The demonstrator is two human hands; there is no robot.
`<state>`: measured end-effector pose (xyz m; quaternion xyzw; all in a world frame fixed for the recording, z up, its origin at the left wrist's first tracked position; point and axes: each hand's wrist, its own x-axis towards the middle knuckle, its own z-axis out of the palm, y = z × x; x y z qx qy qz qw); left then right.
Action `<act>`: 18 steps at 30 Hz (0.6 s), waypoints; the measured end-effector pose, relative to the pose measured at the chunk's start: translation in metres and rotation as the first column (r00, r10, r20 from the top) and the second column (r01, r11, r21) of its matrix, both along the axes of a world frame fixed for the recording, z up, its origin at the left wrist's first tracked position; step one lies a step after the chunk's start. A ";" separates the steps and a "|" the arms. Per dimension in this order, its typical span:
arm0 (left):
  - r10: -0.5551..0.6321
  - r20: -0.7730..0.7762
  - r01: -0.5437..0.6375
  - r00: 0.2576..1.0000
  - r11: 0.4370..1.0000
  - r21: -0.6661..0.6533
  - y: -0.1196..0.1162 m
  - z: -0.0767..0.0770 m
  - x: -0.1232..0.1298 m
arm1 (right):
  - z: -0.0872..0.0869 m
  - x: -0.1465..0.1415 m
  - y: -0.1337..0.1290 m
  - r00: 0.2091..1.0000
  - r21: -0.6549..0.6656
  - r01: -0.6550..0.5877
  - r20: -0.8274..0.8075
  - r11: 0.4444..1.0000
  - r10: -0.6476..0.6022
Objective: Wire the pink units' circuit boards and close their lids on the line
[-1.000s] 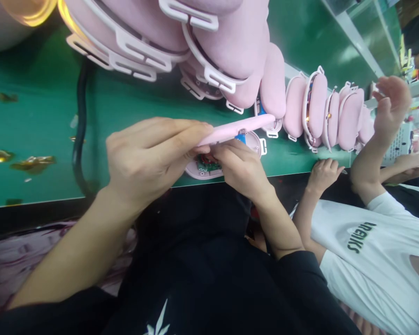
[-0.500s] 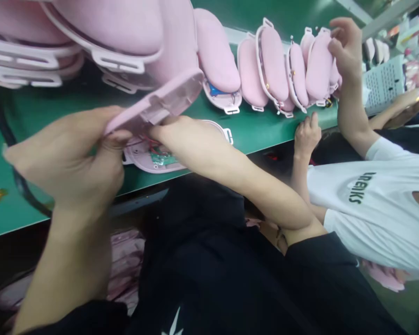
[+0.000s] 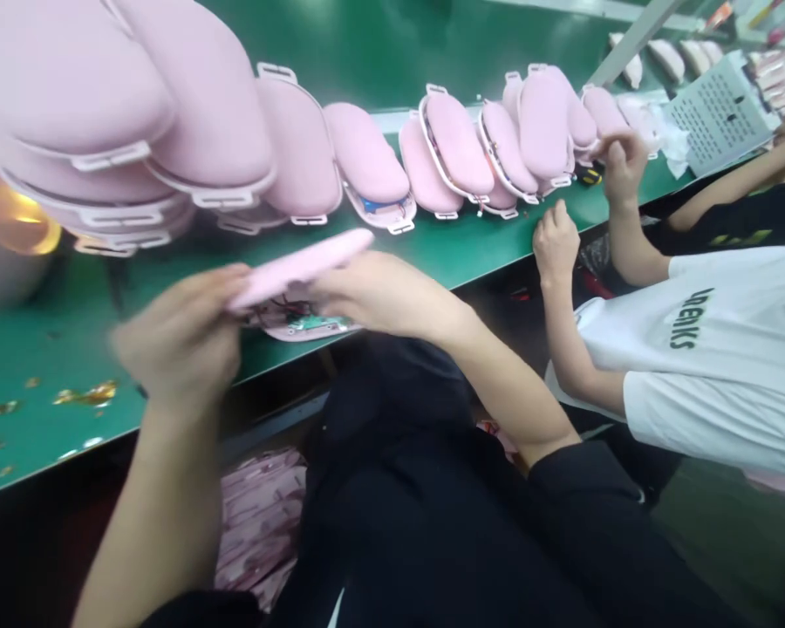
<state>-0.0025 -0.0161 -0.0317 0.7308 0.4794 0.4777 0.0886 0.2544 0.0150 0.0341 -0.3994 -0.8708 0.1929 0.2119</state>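
My left hand [image 3: 187, 336] grips the left end of a pink shell [image 3: 301, 269], which is tilted above the table's front edge. At the shell's right end is my right hand [image 3: 383, 292], its fingers curled against the shell and partly hidden by it. Just beneath, an open pink housing [image 3: 281, 331] lies on the green table [image 3: 484, 253], with a green circuit board [image 3: 317, 323] and thin wires inside. The shell covers part of this housing.
Pink padded units [image 3: 200, 96] are stacked at the left and lined up along the table. Yellow tape scraps [image 3: 88, 394] lie at the left. A person in a white shirt [image 3: 713, 349] works at the right, near a printed box [image 3: 723, 113]. More pink parts [image 3: 262, 523] sit below the table.
The shell has turned from showing its hollow inside to lying flatter over the housing, both hands still at it. The view has shifted, bringing more of the left table into sight.
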 end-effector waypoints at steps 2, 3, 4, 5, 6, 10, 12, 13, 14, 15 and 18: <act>-0.193 -0.117 0.185 0.974 0.980 -0.080 -0.007 0.007 -0.006 | -0.008 0.031 -0.021 0.972 0.041 -0.012 -0.235 0.999 0.021; -0.274 -0.166 0.253 0.947 0.958 -0.135 -0.009 0.010 -0.007 | -0.015 0.041 -0.029 0.940 0.123 0.113 -0.336 0.986 -0.066; -0.323 -0.205 0.290 0.924 0.941 -0.177 -0.010 0.012 -0.007 | -0.023 0.046 -0.035 0.925 0.177 0.193 -0.361 0.965 -0.119; -0.336 -0.237 0.293 0.912 0.935 -0.200 -0.010 0.012 -0.005 | -0.032 0.047 -0.038 0.927 0.223 0.250 -0.336 0.942 -0.167; -0.319 -0.266 0.268 0.910 0.940 -0.212 -0.009 0.011 -0.002 | -0.040 0.043 -0.039 0.950 0.255 0.246 -0.257 0.935 -0.180; -0.175 -0.367 0.101 0.914 0.972 -0.214 -0.001 0.000 0.016 | -0.060 0.016 -0.029 0.978 0.196 0.173 0.078 0.965 -0.192; -0.122 -0.394 0.044 0.911 0.979 -0.201 0.002 -0.004 0.021 | -0.057 0.011 -0.019 0.974 0.168 0.159 0.131 0.973 -0.182; -0.101 -0.401 0.025 0.911 0.981 -0.190 0.003 -0.005 0.022 | -0.053 0.012 -0.014 0.975 0.162 0.130 0.157 0.978 -0.155; -0.086 -0.407 0.013 0.910 0.984 -0.179 0.002 -0.006 0.022 | -0.049 0.014 -0.010 0.976 0.161 0.085 0.183 0.983 -0.115; -0.080 -0.413 0.011 0.907 0.986 -0.167 0.002 -0.006 0.022 | -0.045 0.018 -0.006 0.976 0.162 0.032 0.208 0.986 -0.066; -0.100 -0.433 0.038 0.896 0.988 -0.151 0.000 -0.005 0.021 | -0.037 0.027 0.001 0.966 0.174 -0.094 0.254 0.980 0.047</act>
